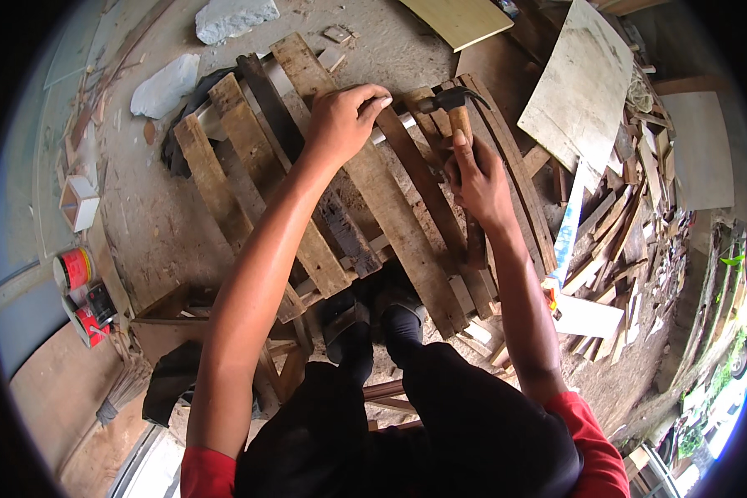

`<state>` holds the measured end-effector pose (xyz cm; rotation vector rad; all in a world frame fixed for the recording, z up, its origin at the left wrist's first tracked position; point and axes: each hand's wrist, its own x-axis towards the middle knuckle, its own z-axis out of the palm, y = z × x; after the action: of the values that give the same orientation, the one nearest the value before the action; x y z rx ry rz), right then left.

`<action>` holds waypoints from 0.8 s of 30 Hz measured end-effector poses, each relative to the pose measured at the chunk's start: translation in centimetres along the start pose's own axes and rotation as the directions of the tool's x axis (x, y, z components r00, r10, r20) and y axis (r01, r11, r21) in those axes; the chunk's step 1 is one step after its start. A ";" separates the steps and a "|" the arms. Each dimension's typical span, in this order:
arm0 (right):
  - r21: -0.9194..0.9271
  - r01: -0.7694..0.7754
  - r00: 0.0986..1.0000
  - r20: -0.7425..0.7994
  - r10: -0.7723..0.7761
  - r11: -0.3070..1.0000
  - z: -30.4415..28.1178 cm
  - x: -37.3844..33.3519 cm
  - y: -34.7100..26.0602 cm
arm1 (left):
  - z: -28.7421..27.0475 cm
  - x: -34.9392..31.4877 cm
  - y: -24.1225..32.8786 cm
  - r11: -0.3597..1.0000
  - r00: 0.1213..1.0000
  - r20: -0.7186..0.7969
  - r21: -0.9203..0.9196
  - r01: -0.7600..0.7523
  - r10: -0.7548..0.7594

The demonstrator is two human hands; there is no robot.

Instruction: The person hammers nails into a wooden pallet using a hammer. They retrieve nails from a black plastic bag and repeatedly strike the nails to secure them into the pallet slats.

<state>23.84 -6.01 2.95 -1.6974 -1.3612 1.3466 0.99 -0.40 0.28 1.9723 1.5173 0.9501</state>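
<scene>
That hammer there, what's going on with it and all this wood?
A person's right hand grips the hammer by its handle, over the right side of a slatted frame. The left hand is over the frame's middle, thumb and finger drawn together; I can't tell whether it holds anything small. The frame lies at the person's feet, with scrap wood heaped to the right.

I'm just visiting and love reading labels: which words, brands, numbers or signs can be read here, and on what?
None can be read clearly.
Cylindrical tin with a red-and-yellow label: markings too small and blurred.
Red-and-black container below it: too small to read.
Long blue-and-white strip: blurred pattern, no legible words.
Black-headed hammer with a wooden handle, in the right hand: no writing I can make out.
</scene>
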 end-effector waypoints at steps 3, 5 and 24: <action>0.011 -0.030 0.999 0.016 0.030 0.999 -0.1 0.0 -0.1 | 0.0 0.0 -0.1 1.000 1.000 -0.002 -0.004 -0.008 0.008; 0.008 -0.031 0.999 0.019 0.031 0.999 0.0 0.1 0.0 | 0.0 0.0 -0.1 1.000 1.000 -0.008 -0.002 -0.018 0.018; -0.357 0.418 0.905 0.087 -0.416 0.835 1.3 -1.4 -4.5 | 0.4 -0.5 0.2 0.978 0.979 -0.113 0.142 -0.152 0.168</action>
<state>21.10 -6.06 6.97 -1.4864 -1.9499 0.8830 1.37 -0.97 0.08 2.1935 1.5420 1.0814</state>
